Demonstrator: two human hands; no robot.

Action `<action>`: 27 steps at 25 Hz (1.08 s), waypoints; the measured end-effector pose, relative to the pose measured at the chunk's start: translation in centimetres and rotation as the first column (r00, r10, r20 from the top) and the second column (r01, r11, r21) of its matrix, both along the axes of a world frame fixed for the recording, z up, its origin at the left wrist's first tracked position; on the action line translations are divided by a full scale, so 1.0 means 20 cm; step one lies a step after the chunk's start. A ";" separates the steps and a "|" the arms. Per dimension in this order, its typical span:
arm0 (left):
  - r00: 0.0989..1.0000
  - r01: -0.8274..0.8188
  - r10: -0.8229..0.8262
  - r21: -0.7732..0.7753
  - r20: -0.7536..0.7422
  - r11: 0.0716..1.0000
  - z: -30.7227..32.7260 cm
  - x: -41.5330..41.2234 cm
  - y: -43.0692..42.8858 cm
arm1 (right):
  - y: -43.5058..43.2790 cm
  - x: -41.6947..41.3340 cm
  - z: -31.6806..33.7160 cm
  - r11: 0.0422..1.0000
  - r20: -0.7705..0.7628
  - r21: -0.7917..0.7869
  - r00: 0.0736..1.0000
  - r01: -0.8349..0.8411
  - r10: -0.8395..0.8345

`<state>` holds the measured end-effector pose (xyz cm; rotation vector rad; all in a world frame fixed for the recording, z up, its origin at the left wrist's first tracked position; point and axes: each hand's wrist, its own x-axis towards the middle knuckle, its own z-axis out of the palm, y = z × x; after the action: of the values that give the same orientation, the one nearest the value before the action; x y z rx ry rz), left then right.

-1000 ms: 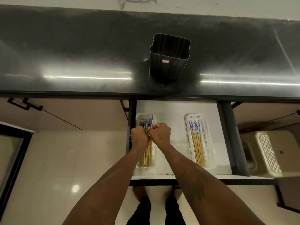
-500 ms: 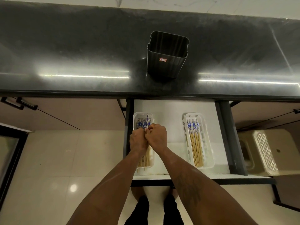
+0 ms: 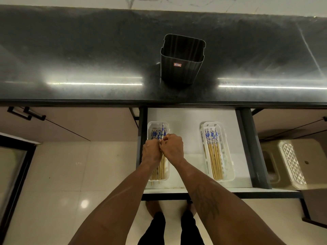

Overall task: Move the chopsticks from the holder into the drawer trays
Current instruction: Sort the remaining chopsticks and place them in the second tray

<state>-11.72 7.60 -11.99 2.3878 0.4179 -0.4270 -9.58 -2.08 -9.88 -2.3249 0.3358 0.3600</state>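
My left hand (image 3: 152, 152) and right hand (image 3: 173, 147) grasp, fingers (image 3: 167, 138) curled, the blue-topped bamboo chopsticks (image 3: 157, 134) lying lengthwise beneath them in the white plastic tray (image 3: 149, 125) at the left edge of the open drawer (image 3: 184, 131), tops pointing away from me.

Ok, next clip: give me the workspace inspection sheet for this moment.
Surface: dark glossy counter; drawer open below.
Job's things: holder upright on counter, looks empty; chopsticks lie as left bundle in left tray, right bundle in right tray.
Clutter: nothing seen.
Grips: left hand and right hand both curled on the left bundle.
Cables: nothing seen.
Surroundings: tiled floor, stool at right.
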 end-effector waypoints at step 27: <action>0.997 0.047 -0.049 0.041 0.061 0.998 0.03 0.09 0.08 | 0.03 0.03 0.02 0.999 -0.017 0.048 1.000 -0.008 0.009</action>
<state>-9.96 9.19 -11.44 2.4465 0.3442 -0.3682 -9.06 -1.56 -9.58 -2.2785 0.3222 0.3880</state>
